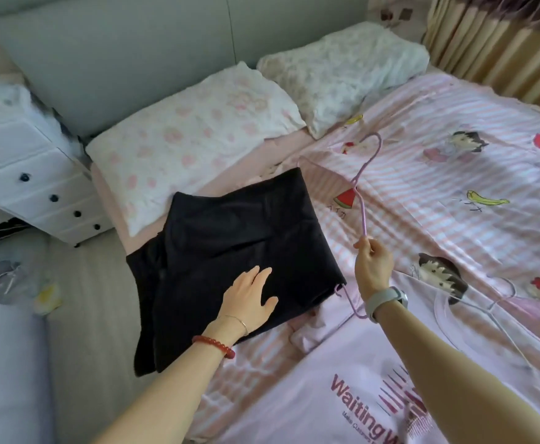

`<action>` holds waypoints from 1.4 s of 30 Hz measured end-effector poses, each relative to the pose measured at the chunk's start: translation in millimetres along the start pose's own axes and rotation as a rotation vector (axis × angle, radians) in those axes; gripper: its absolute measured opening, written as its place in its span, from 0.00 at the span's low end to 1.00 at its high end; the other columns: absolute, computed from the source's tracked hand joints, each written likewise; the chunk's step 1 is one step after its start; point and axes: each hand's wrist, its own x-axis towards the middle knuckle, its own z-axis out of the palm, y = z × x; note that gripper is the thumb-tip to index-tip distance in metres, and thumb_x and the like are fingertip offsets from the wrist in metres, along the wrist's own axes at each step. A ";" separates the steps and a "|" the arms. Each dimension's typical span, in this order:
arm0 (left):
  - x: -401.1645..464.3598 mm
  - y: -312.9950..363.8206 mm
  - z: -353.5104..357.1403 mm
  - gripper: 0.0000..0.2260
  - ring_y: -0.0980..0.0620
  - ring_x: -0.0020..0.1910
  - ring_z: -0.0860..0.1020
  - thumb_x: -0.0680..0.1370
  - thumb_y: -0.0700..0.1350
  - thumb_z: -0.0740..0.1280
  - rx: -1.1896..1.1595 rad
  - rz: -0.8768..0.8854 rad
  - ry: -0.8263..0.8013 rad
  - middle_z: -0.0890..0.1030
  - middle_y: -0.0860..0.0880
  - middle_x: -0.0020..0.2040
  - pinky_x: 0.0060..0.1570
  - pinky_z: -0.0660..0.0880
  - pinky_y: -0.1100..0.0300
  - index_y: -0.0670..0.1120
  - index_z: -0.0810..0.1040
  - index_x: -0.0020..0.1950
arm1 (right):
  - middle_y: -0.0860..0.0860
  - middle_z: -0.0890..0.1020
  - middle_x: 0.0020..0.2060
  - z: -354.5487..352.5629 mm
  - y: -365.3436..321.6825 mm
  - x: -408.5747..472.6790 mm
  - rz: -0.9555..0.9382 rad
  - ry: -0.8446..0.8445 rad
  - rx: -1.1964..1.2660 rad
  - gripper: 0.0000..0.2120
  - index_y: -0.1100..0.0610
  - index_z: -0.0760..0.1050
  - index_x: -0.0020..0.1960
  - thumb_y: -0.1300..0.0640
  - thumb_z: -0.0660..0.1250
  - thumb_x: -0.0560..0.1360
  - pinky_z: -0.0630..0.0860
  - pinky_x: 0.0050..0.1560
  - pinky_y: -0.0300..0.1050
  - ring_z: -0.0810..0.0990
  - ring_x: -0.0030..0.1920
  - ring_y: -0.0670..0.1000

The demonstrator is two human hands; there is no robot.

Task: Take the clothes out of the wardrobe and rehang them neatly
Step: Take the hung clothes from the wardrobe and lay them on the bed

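On the bed [438, 100], the black garment [230, 251] lies folded flat near the left edge, its long axis running from the near-left corner up toward the pillows [198, 123]. The left hand [249, 299] rests on the garment's near-right part with fingers straight and spread, pressing the cloth down and holding nothing. The right hand [372, 267] is closed in a pinch on the lower end of a pink hanger [360, 187], which extends away from that grip with its hook at the far end, over the striped sheet. The garment lies directly left of the right-hand grip, close beside it but not touching; the hanger's length runs roughly parallel to the garment's right edge. The likely next step is to bring hanger and garment together, so the hanger must travel left. The left hand is the nearer one for lifting cloth. A second hanger [348, 302] and a pink shirt [342, 395] lie just below the right-hand grip.
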 end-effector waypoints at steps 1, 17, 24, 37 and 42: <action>9.5 -0.6 17.1 0.28 0.46 0.75 0.48 0.79 0.54 0.57 0.046 0.009 -0.036 0.49 0.49 0.77 0.72 0.55 0.48 0.52 0.49 0.76 | 0.53 0.74 0.34 2.1 11.5 10.2 -0.011 0.008 -0.021 0.15 0.66 0.78 0.48 0.59 0.56 0.79 0.64 0.41 0.42 0.70 0.39 0.52; 79.0 -18.9 97.3 0.25 0.48 0.75 0.38 0.81 0.50 0.52 0.217 0.053 -0.228 0.39 0.54 0.76 0.71 0.47 0.46 0.56 0.44 0.76 | 0.62 0.65 0.62 28.2 74.2 103.2 0.097 -0.362 -0.656 0.28 0.53 0.51 0.74 0.66 0.52 0.75 0.69 0.56 0.54 0.70 0.55 0.62; 52.8 -25.4 59.7 0.22 0.50 0.75 0.50 0.81 0.47 0.55 0.068 -0.054 0.086 0.55 0.49 0.76 0.72 0.53 0.48 0.51 0.57 0.74 | 0.58 0.60 0.71 23.5 48.0 52.2 -0.244 -0.226 -0.829 0.28 0.54 0.53 0.73 0.61 0.55 0.75 0.59 0.67 0.59 0.58 0.70 0.61; -212.1 -94.3 -6.7 0.22 0.46 0.72 0.58 0.80 0.48 0.56 0.151 -0.389 0.346 0.58 0.47 0.75 0.70 0.54 0.46 0.50 0.59 0.74 | 0.52 0.61 0.73 47.2 -40.8 -235.0 -0.641 -0.770 -0.679 0.23 0.55 0.58 0.73 0.56 0.54 0.79 0.49 0.73 0.55 0.52 0.74 0.54; -359.9 -131.3 29.3 0.20 0.48 0.68 0.66 0.79 0.46 0.56 0.050 -0.544 0.417 0.66 0.48 0.71 0.65 0.60 0.54 0.47 0.65 0.71 | 0.53 0.69 0.68 43.5 -40.1 -363.2 -0.815 -1.022 -0.688 0.18 0.57 0.65 0.68 0.57 0.54 0.79 0.57 0.70 0.49 0.62 0.70 0.54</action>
